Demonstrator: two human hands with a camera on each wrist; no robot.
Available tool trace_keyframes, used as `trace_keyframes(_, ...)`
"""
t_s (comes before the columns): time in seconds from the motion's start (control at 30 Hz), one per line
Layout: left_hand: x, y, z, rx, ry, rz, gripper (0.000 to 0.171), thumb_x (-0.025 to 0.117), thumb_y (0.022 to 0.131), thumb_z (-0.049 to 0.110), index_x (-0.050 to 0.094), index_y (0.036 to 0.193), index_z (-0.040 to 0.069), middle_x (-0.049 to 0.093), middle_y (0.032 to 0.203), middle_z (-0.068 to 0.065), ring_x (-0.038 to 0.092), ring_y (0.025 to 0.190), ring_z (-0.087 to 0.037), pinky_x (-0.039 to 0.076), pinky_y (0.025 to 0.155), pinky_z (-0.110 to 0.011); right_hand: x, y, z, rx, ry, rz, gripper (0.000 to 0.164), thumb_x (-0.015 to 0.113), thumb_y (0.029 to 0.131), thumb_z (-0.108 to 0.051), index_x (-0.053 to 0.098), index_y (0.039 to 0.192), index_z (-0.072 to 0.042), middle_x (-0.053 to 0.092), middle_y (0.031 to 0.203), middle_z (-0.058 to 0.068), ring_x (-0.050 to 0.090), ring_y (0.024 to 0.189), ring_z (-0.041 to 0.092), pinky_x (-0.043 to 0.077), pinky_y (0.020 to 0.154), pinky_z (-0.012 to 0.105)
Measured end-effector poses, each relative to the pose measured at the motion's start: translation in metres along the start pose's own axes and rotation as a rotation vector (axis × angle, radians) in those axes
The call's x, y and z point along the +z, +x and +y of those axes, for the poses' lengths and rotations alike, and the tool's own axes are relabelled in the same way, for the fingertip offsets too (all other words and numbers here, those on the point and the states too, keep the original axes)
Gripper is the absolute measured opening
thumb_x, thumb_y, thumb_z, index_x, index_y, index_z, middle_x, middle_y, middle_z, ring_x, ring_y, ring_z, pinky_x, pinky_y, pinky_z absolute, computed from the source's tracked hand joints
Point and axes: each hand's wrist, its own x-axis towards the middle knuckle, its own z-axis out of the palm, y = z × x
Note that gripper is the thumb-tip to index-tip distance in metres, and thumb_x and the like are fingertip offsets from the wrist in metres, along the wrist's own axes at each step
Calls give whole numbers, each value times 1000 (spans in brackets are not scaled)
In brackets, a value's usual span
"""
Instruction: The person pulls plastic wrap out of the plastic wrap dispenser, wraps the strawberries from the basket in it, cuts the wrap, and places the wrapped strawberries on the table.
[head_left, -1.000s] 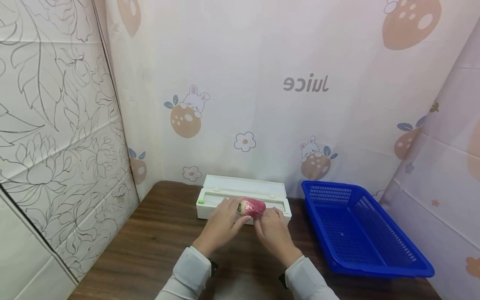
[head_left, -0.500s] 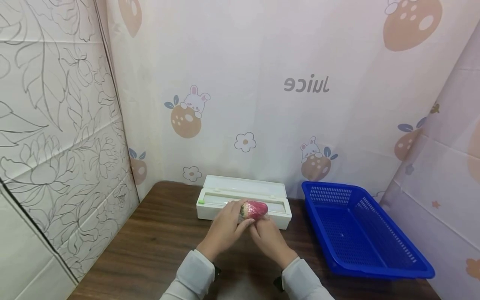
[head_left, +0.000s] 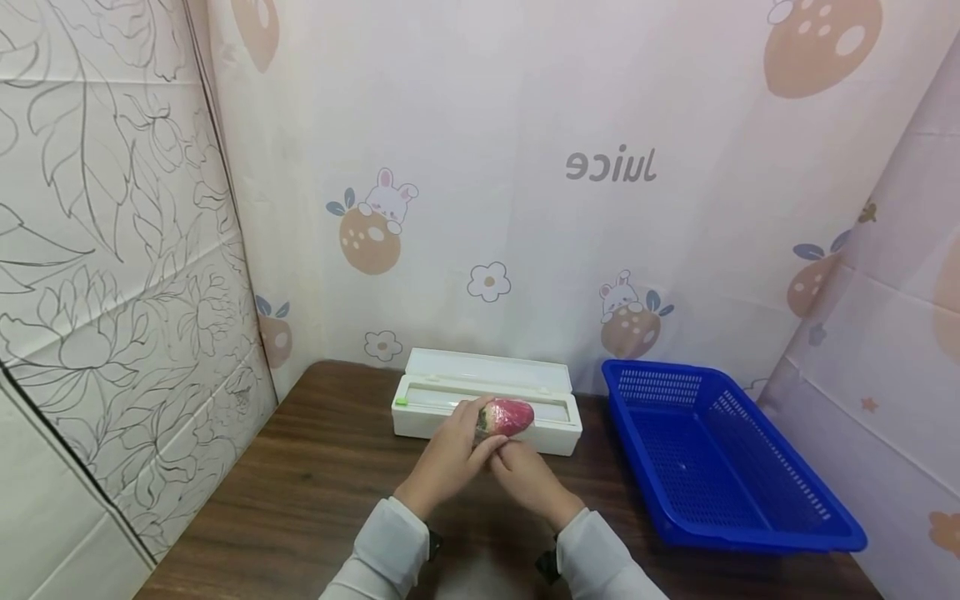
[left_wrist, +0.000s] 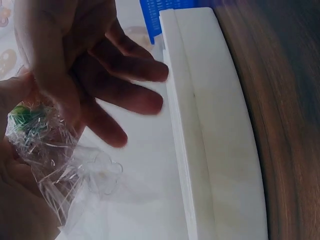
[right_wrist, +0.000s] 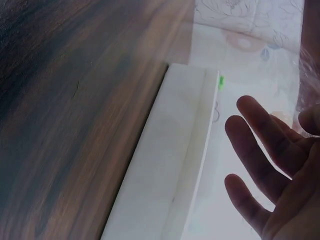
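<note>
A red fruit [head_left: 508,416] with a pale, greenish end is wrapped in clear, crinkled cling film [left_wrist: 52,160]. My left hand [head_left: 446,454] holds it from the left, above the front of a white cling film dispenser [head_left: 558,440] whose lid stands raised. Below the fruit, my right hand [head_left: 528,479] meets the left thumb and appears to pinch the film; the contact is mostly hidden. In the right wrist view, several outer fingers of the right hand [right_wrist: 285,175] extend loosely. Loose film hangs from the bundle in the left wrist view.
A blue plastic basket [head_left: 667,500] stands on the right of the dark wooden table [head_left: 300,475]. A green slider [head_left: 402,402] sits at the dispenser's left end. Behind the table hangs a printed curtain [head_left: 450,167], with panels on both sides.
My right hand has shifted left and toward me, from the fruit's right side to below it, against the left thumb. The left hand keeps its hold, moved slightly right. Dispenser and basket stay put.
</note>
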Motion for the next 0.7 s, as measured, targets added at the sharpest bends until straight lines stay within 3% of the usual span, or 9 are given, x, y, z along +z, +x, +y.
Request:
trace_keyframes(0.17,1,1,0,21,-83,-10,55,66,99,28,45,144,3,56,125,-11,57,111,-20,51,98,-42,6,0,-3,-32,-102,9,29,49,106,-24,65,124,-9,65,95,-6,57,81,8,53,73,36)
trace_keyframes(0.43,-3,0,-3,11,-116,-24,57,66,99,24,43,145,1,53,128,-14,56,115,-23,50,100,-43,4,1,1,-46,-117,1,18,53,104,-24,66,95,-15,48,67,-11,45,58,4,44,54,26)
trace_keyframes(0.53,-6,0,-4,-6,-103,-20,58,66,99,23,42,146,0,53,129,-15,56,116,-23,50,99,-43,-2,-1,9,-35,-93,75,12,59,101,-19,67,106,-12,59,76,-7,53,63,6,48,57,27)
trace_keyframes(0.6,-9,0,-5,-14,-91,-20,58,66,99,24,42,146,0,53,129,-16,57,116,-24,50,99,-43,-6,-4,15,-13,-36,145,22,61,99,-14,62,120,-8,65,92,-2,61,76,10,54,65,28)
trace_keyframes(0.7,-12,0,-6,-37,-73,-26,59,66,99,25,41,147,1,53,130,-15,58,116,-23,51,99,-42,-13,-6,22,-32,23,267,41,63,96,-6,52,135,-4,62,117,8,64,100,18,58,78,33)
